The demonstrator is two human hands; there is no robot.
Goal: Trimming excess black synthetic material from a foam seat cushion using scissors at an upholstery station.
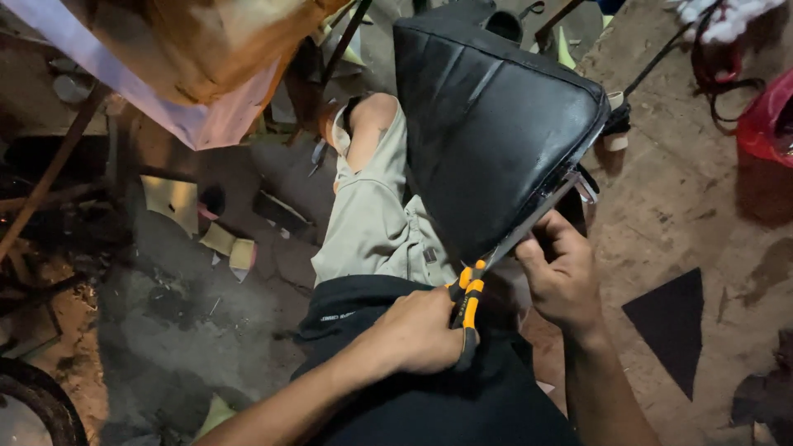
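Looking straight down here, the big black vinyl seat (487, 124) fills the upper middle of the frame, propped on the person's lap with its wide end toward the top and its narrower end coming down toward the hands. The cover looks smooth with a couple of seams running along it, and there's a pale metal edge strip (541, 211) showing along its lower right side.

The left hand (417, 330), lower middle of the frame, is curled tight around the orange-and-black handles of a pair of pliers (469, 301). Fingers are wrapped and pressed together on the grips, so it's a proper squeeze hold. The nose of the pliers points up and to the right and meets the seat's edge right where that metal strip starts. Can't tell exactly what the tips are biting on, too dark there.

The right hand (562, 277) is just right of the pliers, tucked up against the underside of the seat edge. Fingers are bent and closed on the edge, thumb on top, pinching the seat rim or the cover there.

Below the seat you can see khaki shorts (372, 223) and a bare knee near the top middle, plus a black shirt (438, 396) at the bottom.

Around them it's dirt floor (686, 198). A dark triangular scrap (673, 326) lies at the lower right, something red (768, 120) sits at the right edge, and a few pale offcuts (231, 248) are scattered at the left.
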